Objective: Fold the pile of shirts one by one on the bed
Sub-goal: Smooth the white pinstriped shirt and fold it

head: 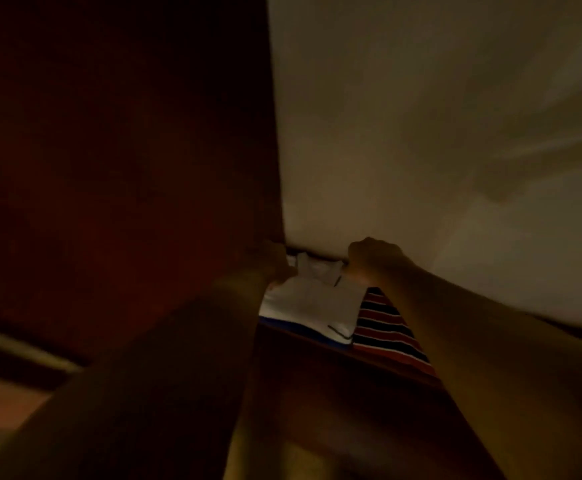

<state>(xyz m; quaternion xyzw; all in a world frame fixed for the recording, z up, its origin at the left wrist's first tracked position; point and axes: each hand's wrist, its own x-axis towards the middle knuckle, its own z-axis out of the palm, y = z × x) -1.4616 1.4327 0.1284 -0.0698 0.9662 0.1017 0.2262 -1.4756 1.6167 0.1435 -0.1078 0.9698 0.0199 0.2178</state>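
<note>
Your 2 bare arms reach up and forward to a dark wooden shelf (369,363) in dim, blurred light. A folded white shirt (312,303) with a collar lies on the shelf's left part, its collar toward the back edge and its fold toward the front edge. It rests on top of a blue garment (300,328), of which only a thin strip shows along the front.

Your right hand (374,259) sits knuckles up at the white shirt's far right corner, by the collar, with the fingers curled down onto the cloth and gripping it. Your left hand (275,261) is at the shirt's far left corner, close against a tall dark wooden panel (126,150) that closes the shelf on its left side. That hand is in deep shadow, and you cannot tell whether its fingers are spread or closed on the cloth.

Just beside the white shirt, touching its right edge, lies 1 folded shirt striped in red, white and black (391,332); it reaches the shelf's front edge and your right forearm passes over its right side. A pale, plain surface (438,116) fills the view above and behind the shelf.
</note>
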